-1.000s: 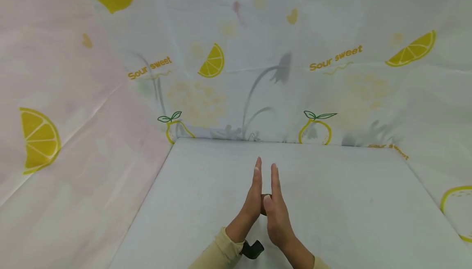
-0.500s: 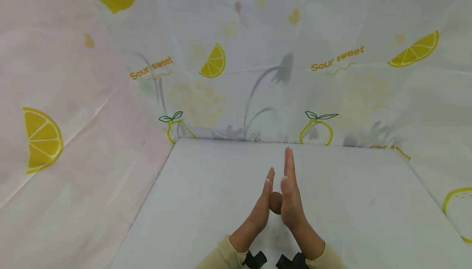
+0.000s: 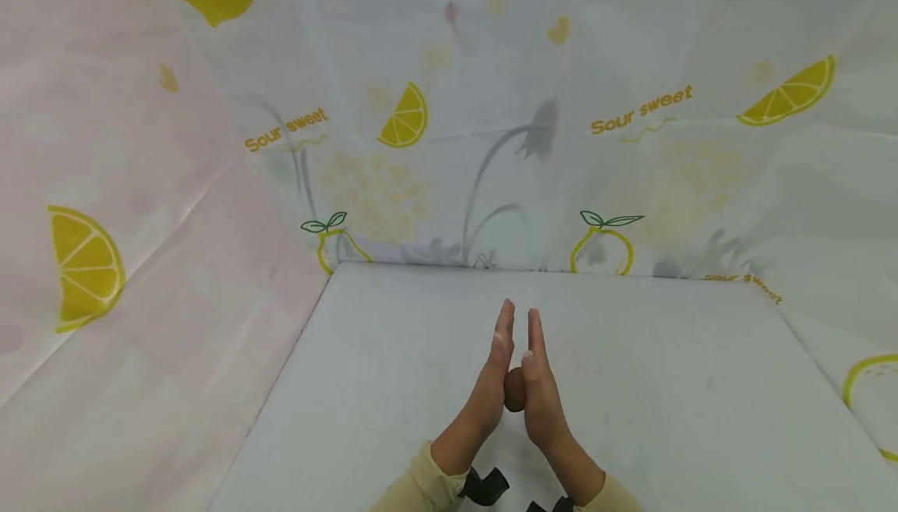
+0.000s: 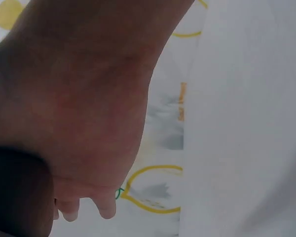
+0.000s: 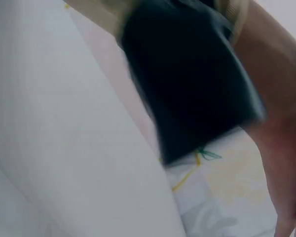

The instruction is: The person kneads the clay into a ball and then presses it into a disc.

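Note:
A small brown ball, smooth like clay, sits between my two palms in the head view. My left hand presses it from the left with fingers straight and pointing forward. On the other side my right hand lies against it, its fingers straight as well. The fingertips of the two hands stand apart, at nearly the same height. A hand and its wrist fill much of the left wrist view, with the ball hidden there. Along the right edge of the right wrist view, part of a hand shows.
Below the hands lies a white tabletop. A lemon-printed cloth hangs behind it and along both sides. Black wrist devices show under the forearms, one of them a dark blurred block in the right wrist view.
The hands slide against each other with the ball between them. The right hand went forward, then came back toward me; the left is now farther forward than half a second ago.

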### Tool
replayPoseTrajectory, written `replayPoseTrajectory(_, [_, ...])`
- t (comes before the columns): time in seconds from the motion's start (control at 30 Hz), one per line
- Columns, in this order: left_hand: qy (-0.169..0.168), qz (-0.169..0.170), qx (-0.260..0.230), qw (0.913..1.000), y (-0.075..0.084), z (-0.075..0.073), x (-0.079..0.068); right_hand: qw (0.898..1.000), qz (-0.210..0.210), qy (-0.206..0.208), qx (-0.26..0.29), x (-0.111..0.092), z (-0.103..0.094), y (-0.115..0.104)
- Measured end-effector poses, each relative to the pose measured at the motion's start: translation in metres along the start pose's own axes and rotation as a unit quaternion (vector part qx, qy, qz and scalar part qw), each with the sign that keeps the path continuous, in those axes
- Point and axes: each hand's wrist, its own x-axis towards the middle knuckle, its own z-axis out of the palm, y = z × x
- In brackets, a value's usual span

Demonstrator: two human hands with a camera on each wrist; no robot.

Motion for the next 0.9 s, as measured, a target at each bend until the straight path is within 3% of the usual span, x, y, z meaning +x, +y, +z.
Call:
replayPoseTrajectory(0.1, [0.036, 0.000, 0.008, 0.9993, 0.000, -0.002, 0.005, 1.000, -0.018, 0.004, -0.017, -0.005, 0.010, -0.001])
replayPoseTrajectory(0.27, [0.093, -0.036, 0.009, 0.9950, -0.005, -0.006, 0.012, 0.997, -0.036, 0.017, -0.064, -0.010, 0.019, -0.010])
replayPoseTrajectory(0.43, [0.108, -0.055, 0.014, 0.9925, -0.011, -0.009, 0.014, 0.994, -0.069, 0.015, -0.080, -0.011, 0.021, -0.023])
replayPoseTrajectory(0.6, [0.084, -0.070, 0.004, 0.9940, -0.015, -0.007, 0.009, 0.993, -0.097, 0.011, -0.061, -0.003, 0.015, -0.037])
replayPoseTrajectory(0.9, [-0.005, -0.054, -0.002, 0.9985, -0.010, 0.008, -0.006, 0.994, -0.069, 0.047, -0.074, 0.022, -0.005, -0.037])
